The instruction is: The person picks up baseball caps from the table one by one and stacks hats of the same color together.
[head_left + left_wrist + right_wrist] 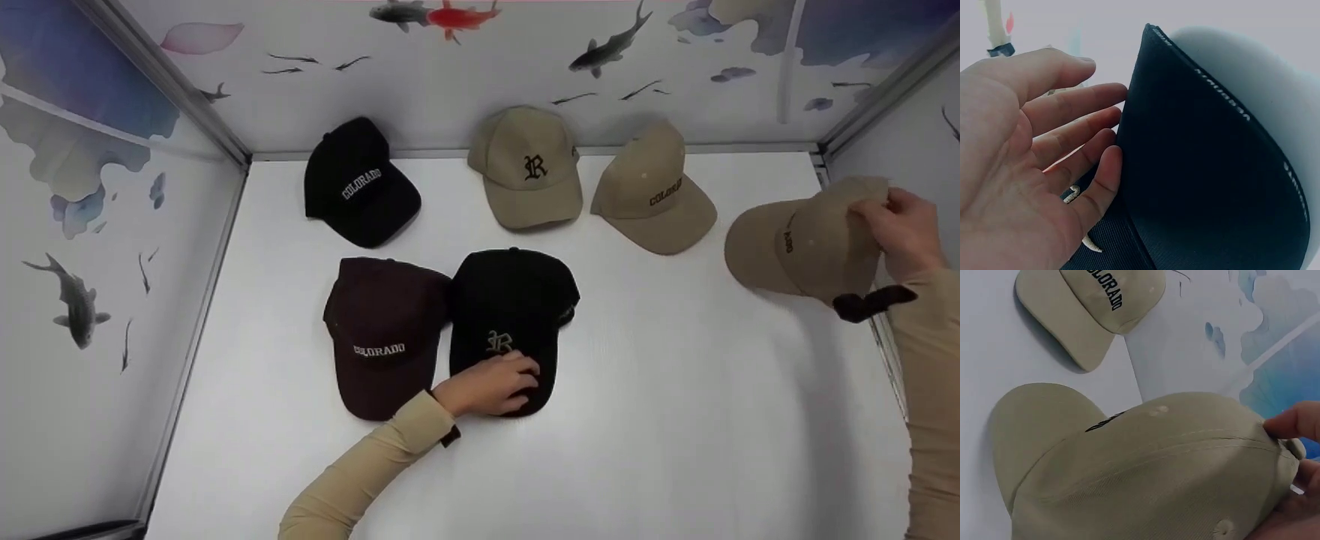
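Note:
In the head view my right hand [909, 229] pinches a khaki cap [821, 240] by the back of its crown, over the table's right edge. The right wrist view shows thumb and fingers at the top of this cap [1162, 467], whose brim points left. My left hand [491, 384] lies over the brim of a black cap [514, 289] with an "R" emblem. Up close, the left fingers [1107, 169] are loosely bent against the black cap's brim [1202, 157], not curled round it. A maroon COLORADO cap [386, 315] sits directly left of the black one.
Along the back stand a black COLORADO cap [360, 184], a khaki "R" cap [529, 165] and a khaki COLORADO cap [652, 187]. White panels with painted fish [611, 49] enclose the white table [660, 420] at the back and sides.

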A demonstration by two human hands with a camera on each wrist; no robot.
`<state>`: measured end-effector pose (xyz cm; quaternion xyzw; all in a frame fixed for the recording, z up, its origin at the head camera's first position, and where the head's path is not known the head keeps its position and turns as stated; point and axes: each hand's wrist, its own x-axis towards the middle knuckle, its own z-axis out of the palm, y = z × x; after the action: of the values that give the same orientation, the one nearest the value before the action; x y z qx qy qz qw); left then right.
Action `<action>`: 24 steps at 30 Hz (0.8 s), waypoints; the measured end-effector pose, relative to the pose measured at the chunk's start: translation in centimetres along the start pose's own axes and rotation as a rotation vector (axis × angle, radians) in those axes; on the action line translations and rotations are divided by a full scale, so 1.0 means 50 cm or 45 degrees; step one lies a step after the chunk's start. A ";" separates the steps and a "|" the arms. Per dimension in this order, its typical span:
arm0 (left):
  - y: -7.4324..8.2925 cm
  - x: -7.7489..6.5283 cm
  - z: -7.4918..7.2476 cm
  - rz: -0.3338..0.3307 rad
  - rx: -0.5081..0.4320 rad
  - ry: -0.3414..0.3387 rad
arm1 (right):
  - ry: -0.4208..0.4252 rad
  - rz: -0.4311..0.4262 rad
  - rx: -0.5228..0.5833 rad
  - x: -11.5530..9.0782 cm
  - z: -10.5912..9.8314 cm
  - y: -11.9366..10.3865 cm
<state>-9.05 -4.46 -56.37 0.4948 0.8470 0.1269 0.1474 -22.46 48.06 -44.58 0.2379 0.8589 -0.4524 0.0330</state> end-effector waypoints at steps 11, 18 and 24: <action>-0.010 0.008 -0.001 0.020 -0.057 0.018 | -0.412 -0.523 -0.600 -0.063 0.004 -0.090; -0.015 0.012 -0.005 0.039 -0.078 0.057 | -0.624 -0.629 -0.594 -0.112 0.038 -0.125; -0.013 0.013 -0.005 0.039 -0.076 0.061 | -0.922 -0.825 -0.539 -0.137 0.095 -0.137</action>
<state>-9.99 -4.22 -56.46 0.4999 0.8384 0.1664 0.1399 -20.15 38.43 -40.31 -0.2231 0.8945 -0.3092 0.2333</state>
